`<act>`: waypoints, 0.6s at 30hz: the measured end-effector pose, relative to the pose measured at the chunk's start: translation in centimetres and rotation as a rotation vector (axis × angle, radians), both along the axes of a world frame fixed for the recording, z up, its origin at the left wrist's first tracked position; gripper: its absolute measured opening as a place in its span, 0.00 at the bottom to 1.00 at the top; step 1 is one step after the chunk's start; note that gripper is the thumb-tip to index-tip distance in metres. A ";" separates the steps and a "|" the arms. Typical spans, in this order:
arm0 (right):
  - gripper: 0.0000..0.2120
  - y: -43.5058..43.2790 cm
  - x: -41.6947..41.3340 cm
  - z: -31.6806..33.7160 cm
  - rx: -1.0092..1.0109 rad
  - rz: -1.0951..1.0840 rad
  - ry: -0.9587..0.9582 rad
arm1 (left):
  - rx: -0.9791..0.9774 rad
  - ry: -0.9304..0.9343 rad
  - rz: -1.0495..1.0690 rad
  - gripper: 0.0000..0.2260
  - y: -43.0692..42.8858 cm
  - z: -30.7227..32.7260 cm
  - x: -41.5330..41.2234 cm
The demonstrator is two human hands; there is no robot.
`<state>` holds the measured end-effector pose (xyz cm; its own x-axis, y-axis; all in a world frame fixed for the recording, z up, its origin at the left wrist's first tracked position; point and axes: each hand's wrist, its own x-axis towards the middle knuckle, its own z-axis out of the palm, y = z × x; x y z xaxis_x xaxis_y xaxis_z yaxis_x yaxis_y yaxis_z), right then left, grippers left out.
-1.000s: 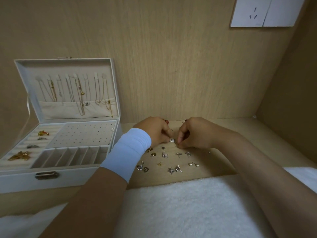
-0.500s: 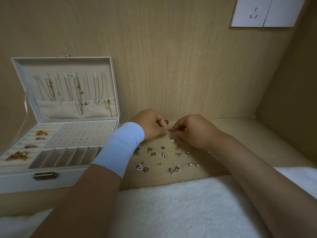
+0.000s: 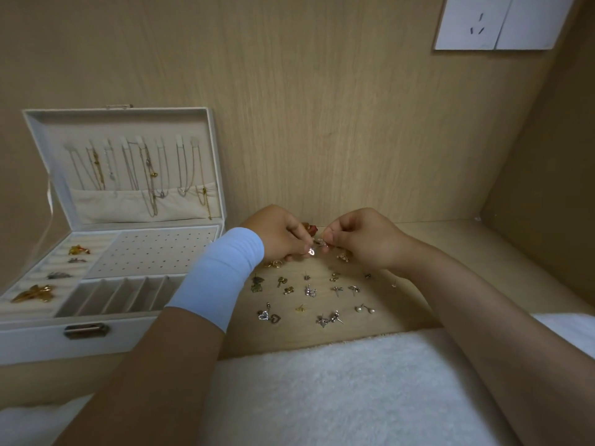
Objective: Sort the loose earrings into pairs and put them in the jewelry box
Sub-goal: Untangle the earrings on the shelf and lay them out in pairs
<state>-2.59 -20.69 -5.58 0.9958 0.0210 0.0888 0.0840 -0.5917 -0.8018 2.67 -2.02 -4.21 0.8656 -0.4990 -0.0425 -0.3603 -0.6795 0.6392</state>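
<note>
Several loose earrings [image 3: 310, 290] lie scattered on the wooden shelf in front of me. My left hand [image 3: 277, 235] and my right hand [image 3: 360, 236] meet above the far end of the scatter. Both pinch small silver earrings [image 3: 317, 246] between their fingertips, a little above the wood. The white jewelry box [image 3: 80, 336] stands open at the left, with a perforated earring panel [image 3: 154, 252], ring rolls holding a few gold and silver pieces, and slotted compartments in front.
Necklaces [image 3: 148, 172] hang inside the raised lid. A white fluffy towel [image 3: 322, 391] covers the near edge under my forearms. Wooden walls close the back and right side. A white wall socket [image 3: 495, 20] sits at the top right.
Both hands have risen from the shelf and drawn back toward the wall, lifting the small silver earrings they pinch.
</note>
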 end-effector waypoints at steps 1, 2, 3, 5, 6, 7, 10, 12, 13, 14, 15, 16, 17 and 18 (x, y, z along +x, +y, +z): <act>0.11 0.1 -0.1 0.1 0.007 0.000 0.021 | 0.035 -0.044 0.012 0.04 0.0 0.0 0.0; 0.10 0.1 -0.1 0.0 -0.011 0.004 0.024 | 0.075 -0.079 0.017 0.05 -0.1 -0.1 0.0; 0.09 0.2 -0.1 0.0 -0.060 0.008 0.009 | 0.111 -0.100 0.016 0.05 -0.2 -0.2 -0.1; 0.07 0.5 -0.2 0.0 -0.236 0.013 -0.040 | 0.168 -0.114 0.000 0.04 -0.4 -0.4 -0.3; 0.07 0.7 -0.3 0.1 -0.337 0.018 -0.059 | 0.193 -0.117 -0.011 0.04 -0.5 -0.4 -0.3; 0.07 0.8 -0.4 0.0 -0.429 0.025 -0.070 | 0.217 -0.119 -0.021 0.04 -0.5 -0.4 -0.4; 0.06 1.4 -0.4 -0.2 -0.607 0.049 -0.099 | 0.273 -0.115 -0.045 0.05 -0.3 -0.2 -0.3; 0.05 1.8 -0.4 -0.4 -0.651 0.065 -0.108 | 0.284 -0.103 -0.054 0.06 -0.1 -0.1 -0.2; 0.04 2.0 -0.5 -0.4 -0.659 0.071 -0.109 | 0.277 -0.100 -0.050 0.06 -0.1 -0.1 -0.2; 0.04 2.0 -0.5 -0.4 -0.666 0.073 -0.110 | 0.263 -0.097 -0.043 0.07 -0.1 -0.2 -0.2; 0.03 2.1 -0.5 -0.4 -0.670 0.073 -0.113 | 0.246 -0.093 -0.038 0.07 -0.2 -0.2 -0.3; 0.03 2.1 -0.4 -0.4 -0.669 0.073 -0.111 | 0.232 -0.089 -0.035 0.08 -0.3 -0.3 -0.4; 0.03 2.1 -0.4 -0.5 -0.662 0.073 -0.110 | 0.227 -0.088 -0.034 0.08 -0.4 -0.4 -0.4; 0.03 2.1 -0.3 -0.6 -0.649 0.073 -0.106 | 0.232 -0.094 -0.033 0.09 -0.5 -0.5 -0.4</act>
<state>-2.88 -18.54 -6.16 0.9764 0.1706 0.1328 0.2012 -0.9418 -0.2695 2.29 -2.54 -4.67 0.8545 -0.5133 -0.0797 -0.4351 -0.7910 0.4301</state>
